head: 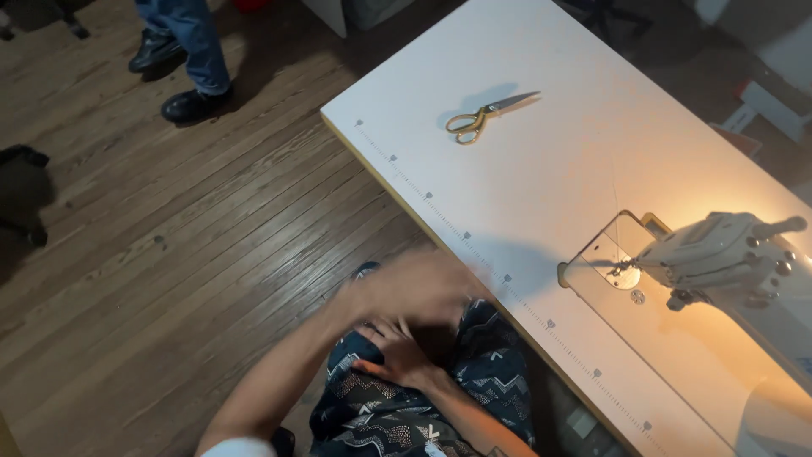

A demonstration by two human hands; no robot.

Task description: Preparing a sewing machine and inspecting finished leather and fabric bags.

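Dark navy patterned fabric (474, 372) lies on the lap, below the near edge of the white surface (541, 186). Left hand (414, 288) hovers over it, motion-blurred; cannot tell its finger state. Right hand (397, 360) rests flat on the fabric, fingers together. Gold-handled scissors (484, 115) lie toward the far edge; white sewing machine (727, 254) at right.

A sewing workshop: sewing machine (727, 254), ruled white table (550, 178), scissors (486, 116).

left hand (406, 288) motion-blurred, grip unreadable, sewing machine (727, 254) cut by right edge, bystander's legs (186, 51) cropped above
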